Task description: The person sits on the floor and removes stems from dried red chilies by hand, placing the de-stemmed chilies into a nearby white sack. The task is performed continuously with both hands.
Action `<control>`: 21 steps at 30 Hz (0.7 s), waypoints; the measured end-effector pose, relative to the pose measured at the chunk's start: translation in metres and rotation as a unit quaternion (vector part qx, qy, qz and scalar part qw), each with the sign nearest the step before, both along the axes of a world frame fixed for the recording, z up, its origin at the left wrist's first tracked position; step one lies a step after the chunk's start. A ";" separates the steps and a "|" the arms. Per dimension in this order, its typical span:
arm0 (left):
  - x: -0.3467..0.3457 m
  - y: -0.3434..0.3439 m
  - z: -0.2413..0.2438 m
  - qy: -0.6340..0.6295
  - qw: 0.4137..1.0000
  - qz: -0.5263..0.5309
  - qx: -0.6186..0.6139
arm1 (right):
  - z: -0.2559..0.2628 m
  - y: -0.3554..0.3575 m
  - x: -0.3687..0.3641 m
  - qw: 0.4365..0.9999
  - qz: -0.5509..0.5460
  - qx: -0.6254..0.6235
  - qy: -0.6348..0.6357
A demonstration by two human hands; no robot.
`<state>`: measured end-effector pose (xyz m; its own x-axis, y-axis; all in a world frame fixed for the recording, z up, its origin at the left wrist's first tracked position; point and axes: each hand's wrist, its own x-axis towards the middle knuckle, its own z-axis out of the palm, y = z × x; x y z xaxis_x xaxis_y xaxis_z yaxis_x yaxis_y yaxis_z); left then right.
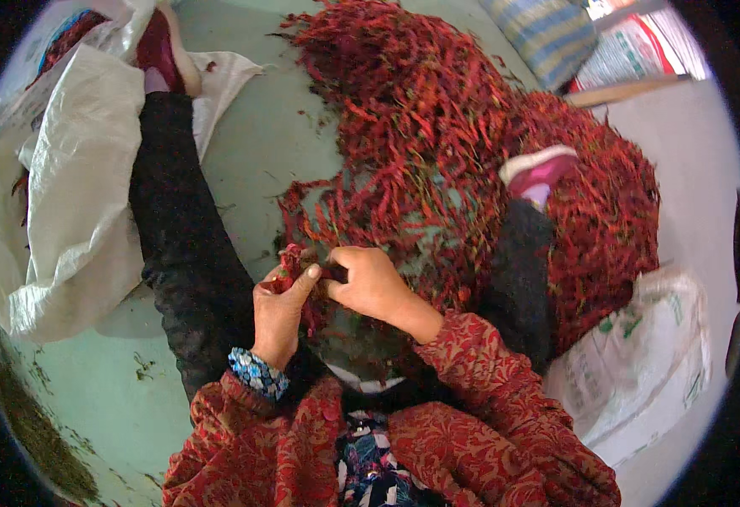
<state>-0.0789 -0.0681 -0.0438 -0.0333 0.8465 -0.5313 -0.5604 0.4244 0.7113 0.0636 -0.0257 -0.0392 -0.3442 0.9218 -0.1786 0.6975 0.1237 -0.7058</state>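
Note:
Low in the centre of the head view, my left hand (283, 307) holds a small bunch of dried red chilli peppers (289, 266), its thumb pressed on top. My right hand (370, 285) comes in from the right, its thumb and index finger at the side of the bunch, beside the left thumb; whether they pinch a stem is hidden by the fingers. Just beyond both hands begins a large heap of red chilli peppers (420, 108), curving from the top centre round to the right. Some peppers lie scattered between my legs.
My legs are stretched out on either side. A white woven sack (84, 184) stands at left, with red peppers near its opening. Another white sack (642, 367) lies at right. A striped sack (544, 38) and a wooden board (623, 92) are at upper right.

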 end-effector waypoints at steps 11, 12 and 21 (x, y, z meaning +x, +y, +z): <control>0.004 -0.037 0.005 -0.256 0.961 -0.089 -0.048 | 0.032 -0.078 0.075 0.873 -0.199 -0.299 0.328; 0.006 -0.039 0.004 -0.220 0.970 -0.094 -0.053 | 0.036 -0.079 0.079 0.854 -0.214 -0.292 0.373; 0.020 -0.040 -0.012 0.017 0.985 -0.170 -0.019 | -0.009 -0.058 0.033 0.910 -0.157 -0.197 0.329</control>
<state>-0.0589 -0.1076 -0.0557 0.2302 0.7916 -0.5660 -0.3571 0.6098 0.7076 0.0967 -0.0840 -0.0485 -0.2278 0.9019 -0.3670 0.0649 -0.3620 -0.9299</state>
